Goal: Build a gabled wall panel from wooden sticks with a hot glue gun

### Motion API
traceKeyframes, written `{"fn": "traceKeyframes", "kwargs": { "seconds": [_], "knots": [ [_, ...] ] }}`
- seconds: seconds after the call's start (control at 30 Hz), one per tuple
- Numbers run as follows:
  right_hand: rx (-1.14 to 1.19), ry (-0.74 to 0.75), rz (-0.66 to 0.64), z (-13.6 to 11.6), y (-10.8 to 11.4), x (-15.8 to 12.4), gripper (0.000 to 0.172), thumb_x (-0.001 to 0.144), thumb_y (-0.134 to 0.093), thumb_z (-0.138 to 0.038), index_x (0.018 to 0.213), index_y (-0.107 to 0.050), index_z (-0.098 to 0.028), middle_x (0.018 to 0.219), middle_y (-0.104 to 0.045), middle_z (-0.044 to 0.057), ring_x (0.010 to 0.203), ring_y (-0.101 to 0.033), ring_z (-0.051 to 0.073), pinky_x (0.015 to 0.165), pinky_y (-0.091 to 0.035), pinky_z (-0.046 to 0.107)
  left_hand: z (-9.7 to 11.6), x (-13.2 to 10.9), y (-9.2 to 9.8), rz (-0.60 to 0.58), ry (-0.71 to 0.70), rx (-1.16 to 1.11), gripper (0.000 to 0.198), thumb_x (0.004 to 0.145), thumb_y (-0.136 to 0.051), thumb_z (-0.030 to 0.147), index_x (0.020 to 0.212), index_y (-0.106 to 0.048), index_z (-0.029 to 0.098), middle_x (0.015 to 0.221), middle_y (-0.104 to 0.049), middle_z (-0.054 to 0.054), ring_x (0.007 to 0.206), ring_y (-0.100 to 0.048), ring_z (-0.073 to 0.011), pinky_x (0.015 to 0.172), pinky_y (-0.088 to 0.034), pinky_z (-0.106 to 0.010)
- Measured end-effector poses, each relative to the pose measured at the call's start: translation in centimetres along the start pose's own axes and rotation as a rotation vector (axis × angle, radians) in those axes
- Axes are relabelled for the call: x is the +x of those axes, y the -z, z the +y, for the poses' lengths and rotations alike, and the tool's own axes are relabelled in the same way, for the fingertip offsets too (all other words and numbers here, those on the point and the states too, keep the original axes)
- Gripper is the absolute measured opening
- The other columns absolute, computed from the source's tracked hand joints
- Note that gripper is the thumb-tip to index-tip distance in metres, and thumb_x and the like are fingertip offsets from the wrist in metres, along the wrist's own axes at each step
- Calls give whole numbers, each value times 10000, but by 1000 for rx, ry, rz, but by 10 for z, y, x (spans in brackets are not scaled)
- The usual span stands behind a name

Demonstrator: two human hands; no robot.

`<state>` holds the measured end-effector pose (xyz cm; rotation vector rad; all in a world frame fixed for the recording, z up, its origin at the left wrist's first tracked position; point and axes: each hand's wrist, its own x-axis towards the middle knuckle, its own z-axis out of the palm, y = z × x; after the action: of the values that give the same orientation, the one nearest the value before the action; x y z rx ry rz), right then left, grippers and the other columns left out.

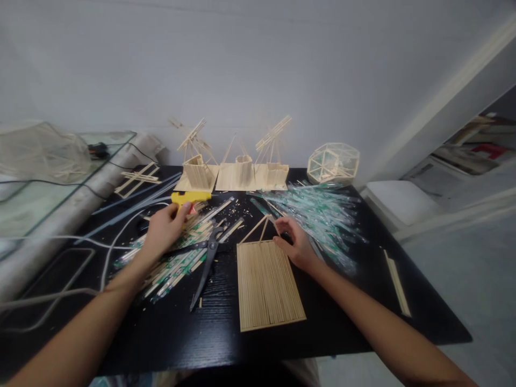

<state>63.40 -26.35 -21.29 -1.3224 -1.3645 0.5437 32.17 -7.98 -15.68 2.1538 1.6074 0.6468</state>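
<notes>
My left hand (167, 228) is wrapped round the handle of a yellow glue gun (193, 198), above a heap of wrapped sticks. A flat panel of pale sticks (268, 285) lies on the black table in front of me, with thin sticks forming a peaked frame (258, 228) at its far edge. Beside that frame, at the panel's far right corner, my right hand (294, 242) has curled fingers close to the sticks; whether they pinch one is too small to tell. Black scissors (210, 252) lie opened between my left hand and the panel.
Three stick models on square bases (237, 177) line the back of the black table (322, 333). A faceted stick ball (334, 163) stands at the back right, behind wrapped sticks (322, 215). Loose sticks (397, 282) lie far right. A white cable (110, 247) curves at left.
</notes>
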Motion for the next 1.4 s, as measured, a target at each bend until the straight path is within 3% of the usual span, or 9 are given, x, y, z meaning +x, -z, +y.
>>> {"fn": "traceKeyframes", "kwargs": {
  "seconds": [0.17,0.4,0.8,0.93,1.03,1.13,1.27,1.4],
  "knots": [
    [-7,7,45,0,4,0,198,828,-654,-243,953,-500,-247,883,-494,-4,809,-495,183,770,-447,347,-7,5,6,-12,25,68,519,831,-499,703,745,-623,206,670,-624,-34,635,-565,-212,609,-326,-317],
    [19,24,-3,-4,3,0,189,809,-644,-237,943,-512,-245,901,-502,7,823,-493,189,777,-443,358,-11,8,8,-52,10,353,578,903,-358,706,718,-610,219,718,-664,-92,680,-583,-254,610,-312,-329],
    [42,8,-4,2,4,1,183,833,-662,-233,962,-532,-248,941,-546,17,844,-530,188,805,-463,363,-14,11,5,-73,53,413,630,927,-329,707,796,-684,204,769,-706,-143,727,-636,-319,625,-357,-362],
    [42,7,-2,1,4,1,172,851,-662,-240,970,-538,-243,950,-555,21,842,-542,186,804,-473,363,-12,6,15,34,-100,411,514,943,-386,563,1007,-710,169,984,-725,-166,866,-663,-331,710,-443,-387],
    [37,5,7,1,4,2,173,853,-668,-239,973,-544,-239,941,-560,21,840,-546,186,802,-474,362,-13,4,25,-54,-355,398,351,868,-491,398,1032,-738,212,1163,-693,-138,1058,-644,-313,907,-479,-395],
    [27,-1,9,0,3,2,181,852,-668,-241,989,-550,-238,930,-566,20,843,-552,188,799,-479,360,-20,5,28,-158,-553,459,283,760,-598,312,958,-787,243,1131,-695,-129,1043,-617,-343,931,-468,-457],
    [6,11,12,-5,4,1,180,870,-652,-254,1020,-553,-238,951,-584,33,855,-565,198,809,-492,372,-29,10,22,-145,-597,473,245,842,-600,359,878,-800,222,1018,-697,-147,947,-598,-347,830,-458,-461],
    [-155,192,-24,-16,12,2,253,883,-653,-247,1118,-562,-239,1043,-620,74,938,-600,241,855,-509,415,-16,8,25,-152,-684,280,285,941,-542,412,881,-751,230,1031,-744,-98,962,-641,-285,882,-468,-417]
  ]
}}
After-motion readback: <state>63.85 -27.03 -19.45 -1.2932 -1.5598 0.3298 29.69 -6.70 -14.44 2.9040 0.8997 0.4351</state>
